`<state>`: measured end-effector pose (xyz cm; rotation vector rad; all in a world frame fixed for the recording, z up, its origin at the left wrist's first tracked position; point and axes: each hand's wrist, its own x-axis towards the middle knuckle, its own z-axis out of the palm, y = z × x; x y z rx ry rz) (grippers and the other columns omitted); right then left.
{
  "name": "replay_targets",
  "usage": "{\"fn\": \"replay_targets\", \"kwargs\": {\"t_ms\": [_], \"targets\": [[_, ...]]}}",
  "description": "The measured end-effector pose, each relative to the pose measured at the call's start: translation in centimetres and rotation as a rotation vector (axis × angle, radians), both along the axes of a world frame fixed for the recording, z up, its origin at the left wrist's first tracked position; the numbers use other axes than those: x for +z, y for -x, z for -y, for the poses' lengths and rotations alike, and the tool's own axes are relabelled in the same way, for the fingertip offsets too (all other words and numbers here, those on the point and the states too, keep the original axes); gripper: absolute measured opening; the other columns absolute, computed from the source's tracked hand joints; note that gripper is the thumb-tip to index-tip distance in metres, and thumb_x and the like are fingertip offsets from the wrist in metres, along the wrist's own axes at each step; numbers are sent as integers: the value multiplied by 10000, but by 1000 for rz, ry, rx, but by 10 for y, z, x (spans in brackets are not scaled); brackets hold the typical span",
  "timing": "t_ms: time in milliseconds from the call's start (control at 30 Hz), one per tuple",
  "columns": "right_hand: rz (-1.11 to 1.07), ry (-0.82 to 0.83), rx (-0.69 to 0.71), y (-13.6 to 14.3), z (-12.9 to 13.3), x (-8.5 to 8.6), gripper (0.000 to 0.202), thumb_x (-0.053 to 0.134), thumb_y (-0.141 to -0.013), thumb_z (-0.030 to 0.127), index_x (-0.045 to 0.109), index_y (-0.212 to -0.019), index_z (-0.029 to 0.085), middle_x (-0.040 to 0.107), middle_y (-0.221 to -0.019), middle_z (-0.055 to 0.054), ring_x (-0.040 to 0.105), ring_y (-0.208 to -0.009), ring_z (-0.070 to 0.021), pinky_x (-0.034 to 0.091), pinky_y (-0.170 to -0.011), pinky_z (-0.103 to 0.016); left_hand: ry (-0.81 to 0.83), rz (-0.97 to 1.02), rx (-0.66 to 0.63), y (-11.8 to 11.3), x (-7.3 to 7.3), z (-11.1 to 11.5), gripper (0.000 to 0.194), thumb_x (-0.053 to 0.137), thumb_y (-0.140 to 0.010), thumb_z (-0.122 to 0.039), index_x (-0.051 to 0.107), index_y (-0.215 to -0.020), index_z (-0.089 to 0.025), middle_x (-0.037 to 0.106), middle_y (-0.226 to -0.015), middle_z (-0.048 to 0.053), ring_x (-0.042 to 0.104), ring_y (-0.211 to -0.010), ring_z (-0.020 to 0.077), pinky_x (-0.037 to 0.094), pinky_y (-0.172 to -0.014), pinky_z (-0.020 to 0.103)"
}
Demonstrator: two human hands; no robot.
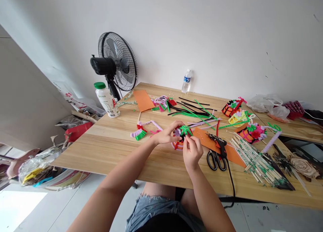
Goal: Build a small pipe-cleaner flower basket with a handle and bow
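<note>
A small orange piece with a green and black pipe-cleaner top (186,130) sits between my hands near the table's front. My left hand (168,133) is curled around its left side and holds it. At its front right, my right hand (192,149) pinches with thumb and index finger at the black part; what lies between those fingertips is too small to make out. Just right of my hands are an orange sheet (202,137), a black glue gun (221,145) and black-handled scissors (212,160).
Loose pipe cleaners (194,107) lie behind my hands. A white bottle with a green cap (107,100) and a fan (118,62) stand at the left, a water bottle (186,82) by the wall. Finished-looking baskets (247,134) and bundled sticks (257,161) lie at the right.
</note>
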<state>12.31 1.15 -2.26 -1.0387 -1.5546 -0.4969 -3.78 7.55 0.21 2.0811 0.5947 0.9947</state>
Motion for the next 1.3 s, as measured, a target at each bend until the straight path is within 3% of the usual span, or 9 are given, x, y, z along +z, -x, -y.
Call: {"fn": "replay_targets", "kwargs": {"t_ms": [467,733,867,1300], "targets": [[41,46,23,-4,0,-4,230,526,-922,156,704,-1063,192,629,-815,-76,623,-743,-175,525,-674,-291,-1,16,16,-2,-2,3,605,626,-831,-464,434,-1351,-222,438,-1306,130,411,-1247,307,341,-1067,484],[130,84,39,-5,4,-8,378,446,-918,88,604,-1252,166,619,-904,-116,595,-836,-218,519,-718,-336,-33,45,27,-4,-2,5,611,616,-829,-489,451,-1351,-218,452,-1298,135,419,-1240,306,346,-1066,494],[144,112,57,-6,6,-7,391,505,-914,142,552,-1302,161,607,-946,-124,587,-833,-220,523,-712,-344,-47,61,27,-4,-4,4,594,600,-844,-472,442,-1357,-217,440,-1315,142,388,-1273,317,339,-1072,508],[83,134,121,-9,4,-9,409,466,-929,139,522,-1331,183,600,-968,-126,602,-863,-227,547,-737,-378,-63,53,49,-5,-7,5,593,604,-838,-443,436,-1357,-210,440,-1306,145,403,-1259,309,351,-1067,493]]}}
